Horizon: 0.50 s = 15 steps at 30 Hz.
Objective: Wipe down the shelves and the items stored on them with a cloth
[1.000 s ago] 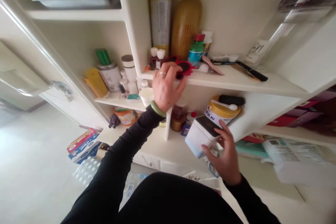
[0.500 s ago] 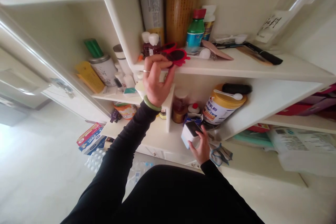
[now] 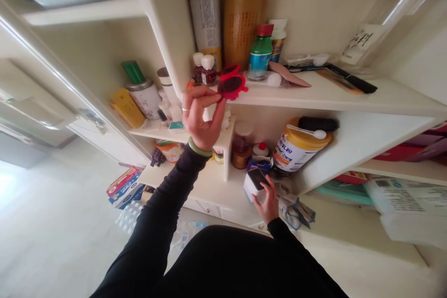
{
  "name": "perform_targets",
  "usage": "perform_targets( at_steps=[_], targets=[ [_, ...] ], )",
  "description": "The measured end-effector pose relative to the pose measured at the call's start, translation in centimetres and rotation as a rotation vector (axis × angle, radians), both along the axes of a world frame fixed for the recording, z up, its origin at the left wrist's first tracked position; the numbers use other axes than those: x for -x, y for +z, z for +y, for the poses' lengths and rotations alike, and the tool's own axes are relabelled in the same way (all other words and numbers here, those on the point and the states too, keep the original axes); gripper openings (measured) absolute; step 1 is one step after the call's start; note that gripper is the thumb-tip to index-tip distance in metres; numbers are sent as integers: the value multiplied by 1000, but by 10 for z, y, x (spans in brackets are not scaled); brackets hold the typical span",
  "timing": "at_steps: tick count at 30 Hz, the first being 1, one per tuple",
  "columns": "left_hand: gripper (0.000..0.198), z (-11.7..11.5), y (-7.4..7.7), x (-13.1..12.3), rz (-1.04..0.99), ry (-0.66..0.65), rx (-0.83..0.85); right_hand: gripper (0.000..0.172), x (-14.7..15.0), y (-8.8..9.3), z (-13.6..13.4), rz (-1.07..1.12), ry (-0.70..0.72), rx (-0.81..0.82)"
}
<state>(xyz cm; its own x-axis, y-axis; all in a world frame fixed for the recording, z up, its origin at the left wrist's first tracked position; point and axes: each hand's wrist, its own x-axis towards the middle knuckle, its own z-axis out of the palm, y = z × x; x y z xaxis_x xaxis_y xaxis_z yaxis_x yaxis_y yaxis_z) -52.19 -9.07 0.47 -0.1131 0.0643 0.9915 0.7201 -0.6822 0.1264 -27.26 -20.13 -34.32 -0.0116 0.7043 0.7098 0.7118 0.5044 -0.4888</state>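
Observation:
My left hand [image 3: 203,118] pinches a pair of red-framed sunglasses [image 3: 232,84] with dark lenses between thumb and fingers. The sunglasses are at the front edge of the upper shelf, before two small dark bottles with white caps [image 3: 208,70]. Lower down, my right hand [image 3: 268,200] is closed around the near side of a small white box [image 3: 250,187] with a black top. Its fingertips touch the black top. Behind that box stand a blue box [image 3: 260,164] and a large tub with a yellow lid [image 3: 291,151].
On the upper shelf [image 3: 314,95] stand a green bottle with a red cap [image 3: 261,53] and a tall brown bottle [image 3: 246,14]. A black-handled tool [image 3: 354,78] lies to the right. Gloves [image 3: 296,212] lie beside my right hand. A side shelf holds a floral tin [image 3: 145,98].
The view has tilted slightly up. My left hand has drawn the sunglasses a little left and toward me. The right hand keeps its hold on the white box.

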Motion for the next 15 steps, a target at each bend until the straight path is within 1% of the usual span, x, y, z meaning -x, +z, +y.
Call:
perform_targets(
  at_steps=[4,5,8,9,13,15],
  targets=[
    [20,-5,1,1,70,-42,15,71,0,-5,-4,0,-4,5],
    [17,-6,2,0,70,-47,-13,72,-1,-6,-4,-2,-8,9],
    [8,-9,7,-1,69,-66,-169,74,-1,-8,-5,1,-19,9],
    [7,-10,9,-1,67,-75,-191,75,-1,-9,-5,3,-21,6],
    [6,-13,10,-1,5,-115,-143,87,-4,-11,-5,12,-17,49],
    [6,-14,8,-2,-34,-141,-139,93,-6,-5,-6,22,-15,53]
  ],
)
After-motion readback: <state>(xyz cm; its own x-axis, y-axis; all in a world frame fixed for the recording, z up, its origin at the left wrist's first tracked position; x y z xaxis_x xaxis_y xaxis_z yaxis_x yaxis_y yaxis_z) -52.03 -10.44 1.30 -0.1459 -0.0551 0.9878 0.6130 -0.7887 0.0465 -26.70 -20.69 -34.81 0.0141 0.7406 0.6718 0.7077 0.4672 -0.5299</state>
